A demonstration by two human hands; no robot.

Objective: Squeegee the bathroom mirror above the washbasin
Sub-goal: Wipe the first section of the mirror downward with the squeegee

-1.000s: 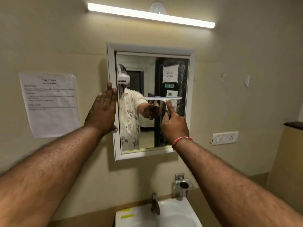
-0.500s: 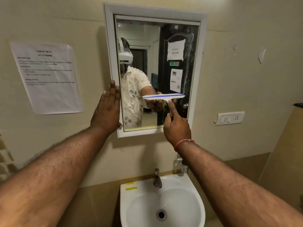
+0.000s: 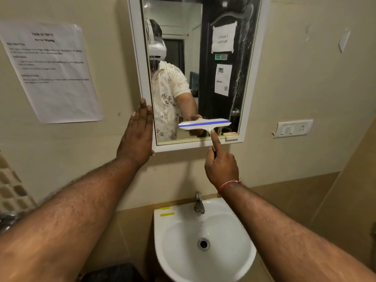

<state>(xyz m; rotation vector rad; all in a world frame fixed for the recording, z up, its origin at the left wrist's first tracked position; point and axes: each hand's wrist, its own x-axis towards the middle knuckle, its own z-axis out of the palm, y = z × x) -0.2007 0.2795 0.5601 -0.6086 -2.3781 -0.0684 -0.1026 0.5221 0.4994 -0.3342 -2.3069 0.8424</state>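
Note:
A white-framed mirror (image 3: pixel 219 94) hangs on the beige wall above a white washbasin (image 3: pixel 240 267). My right hand (image 3: pixel 220 167) grips the handle of a white squeegee (image 3: pixel 204 124) with a blue strip, index finger stretched along the handle. The blade lies level against the glass near the mirror's lower edge, on its right half. My left hand (image 3: pixel 137 137) rests flat with fingers together on the mirror's left frame near the bottom corner. Streaks of wetness show down the right side of the glass.
A printed paper sheet (image 3: pixel 53 72) is taped to the wall at left. A white switch plate (image 3: pixel 292 128) sits on the wall at right. A metal tap (image 3: pixel 199 204) stands at the basin's back edge. A dark bin (image 3: pixel 114 272) is below left.
The squeegee has travelled down the glass from mid-height to near the bottom edge. My view has tilted down, showing the whole basin. My left hand stays on the frame.

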